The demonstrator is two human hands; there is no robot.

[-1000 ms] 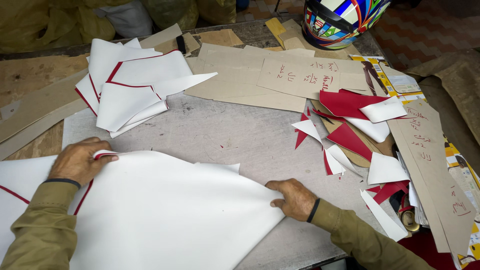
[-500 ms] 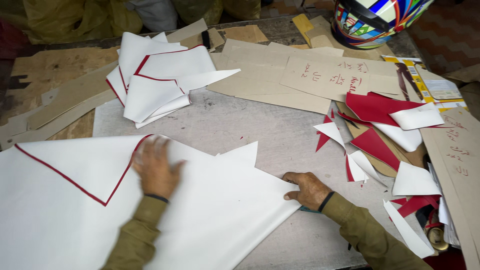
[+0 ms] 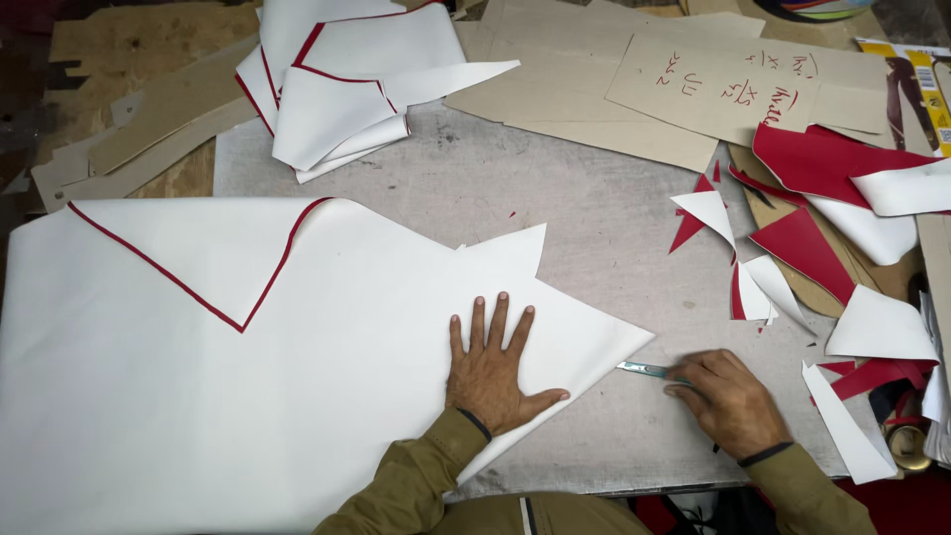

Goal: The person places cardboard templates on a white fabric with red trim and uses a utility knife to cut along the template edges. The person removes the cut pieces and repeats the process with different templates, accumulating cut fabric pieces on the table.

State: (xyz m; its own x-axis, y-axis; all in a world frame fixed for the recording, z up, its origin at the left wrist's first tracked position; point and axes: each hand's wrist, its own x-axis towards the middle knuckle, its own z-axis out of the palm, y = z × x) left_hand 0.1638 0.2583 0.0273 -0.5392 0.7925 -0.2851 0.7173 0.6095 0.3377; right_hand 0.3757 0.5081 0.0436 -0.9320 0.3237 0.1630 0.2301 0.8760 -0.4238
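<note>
Pressing flat, fingers spread, the left hand [image 3: 492, 374] pins the large white red-edged sheet [image 3: 248, 376] on the grey worktop [image 3: 594, 198]; right hand [image 3: 728, 401] fingers pinch a slim metal blade [image 3: 642, 371] beside its corner.

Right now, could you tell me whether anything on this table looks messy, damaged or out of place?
Mostly the right side: red and white offcuts lie scattered and overlapping beside the cardboard patterns. The big white sheet lies flat under the left hand, one corner folded back showing a red edge. The right hand holds a small blade at its tip.
</note>
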